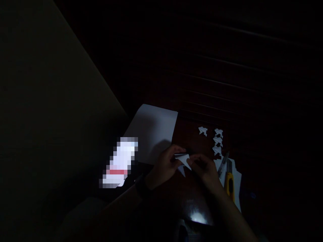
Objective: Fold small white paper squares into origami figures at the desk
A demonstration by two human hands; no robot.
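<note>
A small folded piece of white paper is held between both hands above the dark table. My left hand, with a dark band at the wrist, pinches its left side. At its right edge the fingers of my right hand are closed on it. A pointed paper flap hangs below the fold. Beyond my right hand lie several small folded paper figures, mostly in a column, with one paper figure apart to the left. Dim light hides the finer creases.
A large white sheet lies at the back left. A lit, blurred screen glows left of my hands. On the right, a yellow box cutter and a pen rest on stacked paper. A pale wall rises on the left.
</note>
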